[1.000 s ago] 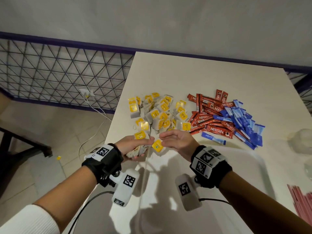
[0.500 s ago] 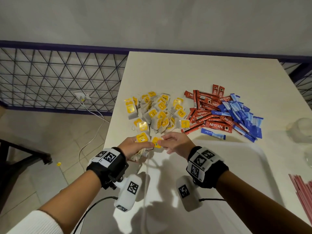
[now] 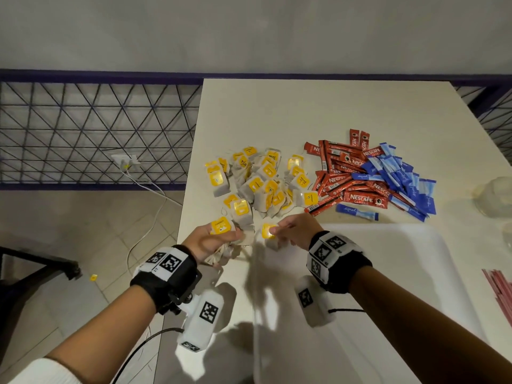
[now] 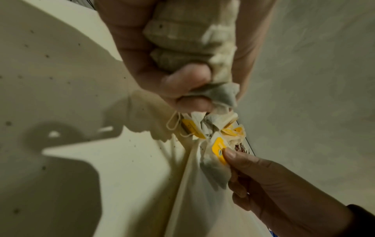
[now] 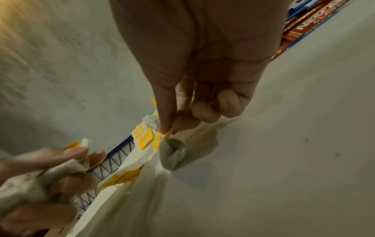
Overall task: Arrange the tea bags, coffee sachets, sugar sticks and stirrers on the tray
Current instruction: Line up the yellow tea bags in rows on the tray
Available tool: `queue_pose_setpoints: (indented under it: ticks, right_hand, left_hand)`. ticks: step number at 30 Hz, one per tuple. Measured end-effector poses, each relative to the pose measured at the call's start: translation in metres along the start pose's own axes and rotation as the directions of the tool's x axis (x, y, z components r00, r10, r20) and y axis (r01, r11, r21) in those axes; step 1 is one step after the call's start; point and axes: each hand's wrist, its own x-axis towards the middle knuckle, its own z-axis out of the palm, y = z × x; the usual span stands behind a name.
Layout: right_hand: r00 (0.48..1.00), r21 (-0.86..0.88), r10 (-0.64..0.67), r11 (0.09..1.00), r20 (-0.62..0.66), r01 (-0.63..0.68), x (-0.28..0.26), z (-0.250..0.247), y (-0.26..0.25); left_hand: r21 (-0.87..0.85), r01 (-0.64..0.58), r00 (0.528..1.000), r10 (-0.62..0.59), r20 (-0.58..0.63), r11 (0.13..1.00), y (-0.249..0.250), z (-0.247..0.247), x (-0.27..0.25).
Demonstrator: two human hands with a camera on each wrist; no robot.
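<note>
1. my left hand (image 3: 213,242) clutches a soft bunch of yellow-tagged paper tea bags (image 4: 188,40) above the white tabletop (image 3: 304,112).
2. my right hand (image 3: 293,231) pinches one light bag (image 3: 269,236) by its yellow tag; the paper looks tearable.

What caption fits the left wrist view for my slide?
Left hand grips a bunch of tea bags while the right hand pinches one tea bag by its yellow tag.

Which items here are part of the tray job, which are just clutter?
Job:
tea bag pile
coffee sachets
blue sugar sticks
red stirrers
white tray
left hand gripping tea bags
right hand pinching one tea bag

Lying about:
wall socket
clear plastic item
</note>
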Motion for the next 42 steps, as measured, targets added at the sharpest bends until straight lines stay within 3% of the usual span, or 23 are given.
queue_pose_setpoints:
  ticks: [9,14,19,25,36,42]
  right_hand:
    - [0.998,-0.179,-0.057,0.982,-0.013,0.054,0.004,-0.003,-0.004]
    - [0.994,-0.076,0.016,0.997,0.109,-0.007,0.004,0.006,-0.006]
    - [0.999,-0.029,0.049,0.998,-0.017,-0.050,0.006,0.015,-0.009]
    - [0.995,-0.055,0.006,0.998,-0.103,-0.011,0.004,0.020,-0.009]
    - [0.987,-0.128,-0.035,0.992,-0.160,0.015,0.007,0.021,-0.006]
    - [0.974,-0.307,-0.172,0.944,-0.149,0.120,-0.012,0.016,-0.002]
  left_hand:
    - [0.020,0.055,0.998,-0.055,0.012,0.998,0.008,-0.010,0.006]
    - [0.043,0.057,0.998,-0.058,0.022,0.997,0.007,-0.013,0.008]
    - [0.023,0.050,0.998,-0.050,0.025,0.998,0.007,-0.012,0.006]
    - [0.042,0.005,1.000,-0.005,0.002,0.999,0.008,-0.011,0.006]
    - [0.065,0.010,1.000,-0.010,-0.011,0.998,0.007,-0.016,0.001]
    - [0.166,-0.004,1.000,0.001,0.016,0.986,0.001,-0.013,0.003]
